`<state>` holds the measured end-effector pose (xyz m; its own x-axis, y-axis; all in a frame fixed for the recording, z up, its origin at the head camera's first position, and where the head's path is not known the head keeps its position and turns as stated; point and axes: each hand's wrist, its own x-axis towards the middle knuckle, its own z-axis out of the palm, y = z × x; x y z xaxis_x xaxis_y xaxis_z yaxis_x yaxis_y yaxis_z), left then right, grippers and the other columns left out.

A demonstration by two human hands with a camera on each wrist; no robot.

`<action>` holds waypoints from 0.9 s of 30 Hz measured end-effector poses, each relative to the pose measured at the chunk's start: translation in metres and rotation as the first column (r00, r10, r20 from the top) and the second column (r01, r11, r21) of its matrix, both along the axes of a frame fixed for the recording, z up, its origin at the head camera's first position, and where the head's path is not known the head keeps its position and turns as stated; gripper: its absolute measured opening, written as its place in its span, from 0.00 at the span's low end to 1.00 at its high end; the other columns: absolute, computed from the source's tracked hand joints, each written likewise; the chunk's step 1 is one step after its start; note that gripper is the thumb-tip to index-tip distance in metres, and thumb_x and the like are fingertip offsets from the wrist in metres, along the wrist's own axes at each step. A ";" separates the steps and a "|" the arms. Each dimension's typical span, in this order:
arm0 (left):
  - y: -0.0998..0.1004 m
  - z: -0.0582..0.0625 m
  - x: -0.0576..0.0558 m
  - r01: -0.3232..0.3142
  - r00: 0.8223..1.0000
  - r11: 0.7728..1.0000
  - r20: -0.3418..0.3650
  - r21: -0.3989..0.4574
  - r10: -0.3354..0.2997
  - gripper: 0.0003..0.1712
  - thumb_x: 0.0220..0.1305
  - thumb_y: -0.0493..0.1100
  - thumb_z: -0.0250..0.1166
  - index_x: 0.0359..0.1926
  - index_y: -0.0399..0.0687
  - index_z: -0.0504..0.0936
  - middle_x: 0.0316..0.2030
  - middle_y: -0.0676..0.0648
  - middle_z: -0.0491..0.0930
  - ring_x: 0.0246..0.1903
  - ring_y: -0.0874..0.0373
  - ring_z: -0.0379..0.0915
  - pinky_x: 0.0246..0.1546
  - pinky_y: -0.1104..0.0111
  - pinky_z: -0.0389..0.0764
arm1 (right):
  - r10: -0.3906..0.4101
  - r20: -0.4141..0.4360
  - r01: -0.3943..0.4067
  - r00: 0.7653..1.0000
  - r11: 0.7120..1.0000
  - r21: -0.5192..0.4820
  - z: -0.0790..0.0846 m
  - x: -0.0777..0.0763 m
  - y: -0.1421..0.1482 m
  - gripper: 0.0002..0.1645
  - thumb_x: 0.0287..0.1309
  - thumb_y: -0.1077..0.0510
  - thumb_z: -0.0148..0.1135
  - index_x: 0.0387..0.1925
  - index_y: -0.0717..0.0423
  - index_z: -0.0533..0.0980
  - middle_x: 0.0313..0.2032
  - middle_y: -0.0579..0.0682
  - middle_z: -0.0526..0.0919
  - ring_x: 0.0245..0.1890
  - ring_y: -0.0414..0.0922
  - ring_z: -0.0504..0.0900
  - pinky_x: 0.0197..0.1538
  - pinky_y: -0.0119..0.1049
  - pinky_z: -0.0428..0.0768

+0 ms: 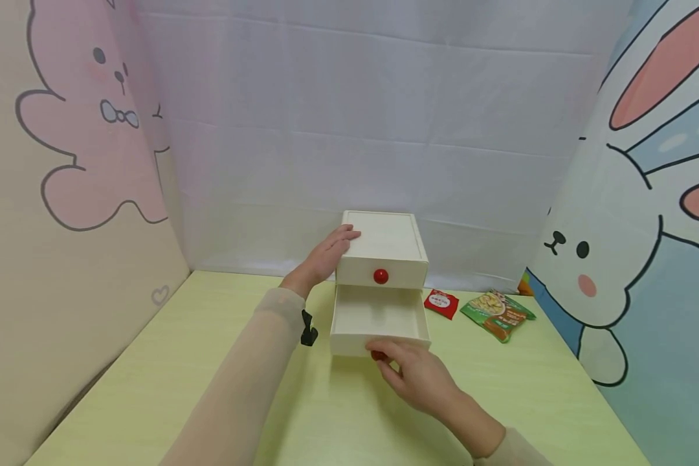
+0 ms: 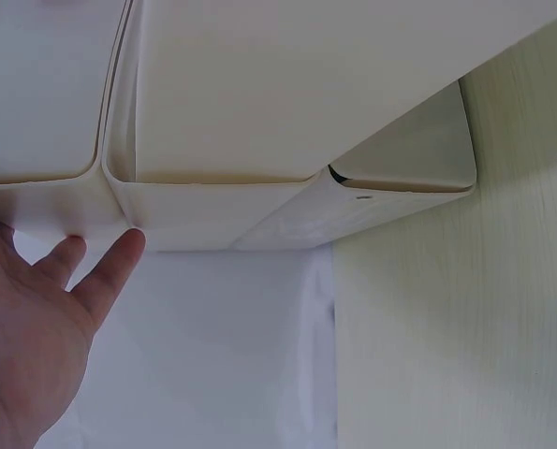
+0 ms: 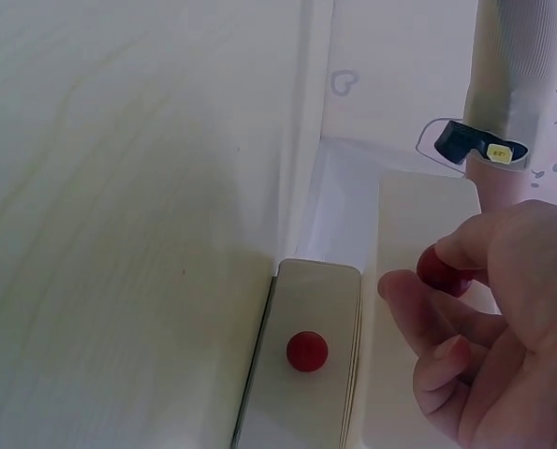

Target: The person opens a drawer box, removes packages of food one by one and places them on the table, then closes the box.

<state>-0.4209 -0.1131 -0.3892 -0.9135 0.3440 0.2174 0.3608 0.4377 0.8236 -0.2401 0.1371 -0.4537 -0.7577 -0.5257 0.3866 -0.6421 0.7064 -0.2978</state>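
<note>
A white drawer cabinet [image 1: 384, 234] stands against the back curtain, its top drawer closed behind a red knob [image 1: 381, 276]. Below that, the middle drawer [image 1: 380, 312] is pulled out, and its visible inside is bare. My right hand [image 1: 416, 377] pinches the red knob [image 3: 439, 271] of this drawer between thumb and fingers. In the right wrist view, a lower closed drawer [image 3: 301, 299] has its own red knob [image 3: 307, 352]. My left hand [image 1: 324, 252] rests on the cabinet's upper left edge, fingers extended; its fingertips touch the side wall in the left wrist view.
Right of the cabinet, a small red packet [image 1: 441, 303] and a green-and-brown food packet [image 1: 497, 314] lie on the light wooden table [image 1: 210, 382]. Printed cartoon panels [image 1: 606, 272] stand at both sides. A black wrist strap [image 1: 309, 329] is on the left sleeve.
</note>
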 end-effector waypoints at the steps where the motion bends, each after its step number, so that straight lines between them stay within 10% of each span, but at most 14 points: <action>1: 0.000 0.000 0.000 0.001 1.000 1.000 -0.001 0.001 -0.001 0.33 0.88 0.57 0.37 0.84 0.59 0.68 0.89 0.58 0.48 0.90 0.51 0.37 0.88 0.42 0.46 | -0.002 -0.003 0.002 1.000 1.000 -0.004 0.000 -0.001 0.000 0.18 0.72 0.60 0.71 0.60 0.43 0.86 0.56 0.41 0.92 0.50 0.39 0.91 0.51 0.42 0.92; 27: -0.001 -0.002 -0.002 0.010 1.000 1.000 -0.004 0.003 -0.010 0.33 0.88 0.57 0.37 0.84 0.58 0.67 0.89 0.58 0.48 0.90 0.51 0.37 0.88 0.41 0.46 | -0.078 0.028 0.078 0.997 0.997 0.005 0.001 -0.028 -0.006 0.19 0.74 0.56 0.71 0.62 0.43 0.85 0.58 0.42 0.91 0.50 0.42 0.90 0.48 0.43 0.91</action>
